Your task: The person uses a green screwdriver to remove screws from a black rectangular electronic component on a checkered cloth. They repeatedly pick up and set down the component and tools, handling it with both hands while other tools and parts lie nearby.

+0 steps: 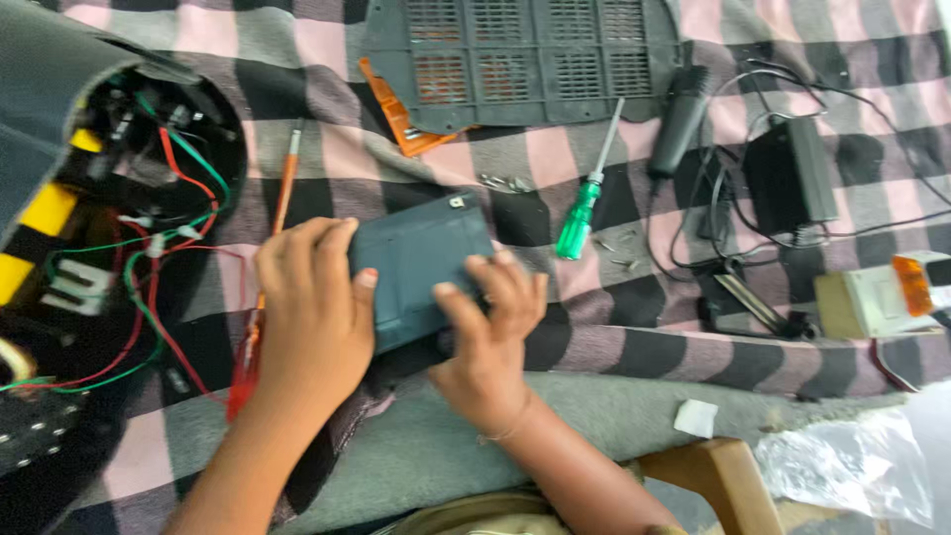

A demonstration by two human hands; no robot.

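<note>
Both my hands hold a dark teal rectangular box (pixel 421 260) over a pink, grey and black checked cloth (pixel 555 159). My left hand (pixel 312 317) grips its left edge, thumb lying on the top face. My right hand (pixel 490 332) grips the lower right corner with its fingers curled over the top. The box's underside and near edge are hidden behind my hands.
An opened dark device (pixel 109 228) with red and green wires and yellow parts lies at left. On the cloth lie an orange-handled screwdriver (pixel 282 193), a green-handled screwdriver (pixel 584 203), loose screws (pixel 505 182), a grilled panel (pixel 520 59), a black adapter with cable (pixel 790 178) and a beige box (pixel 872 302).
</note>
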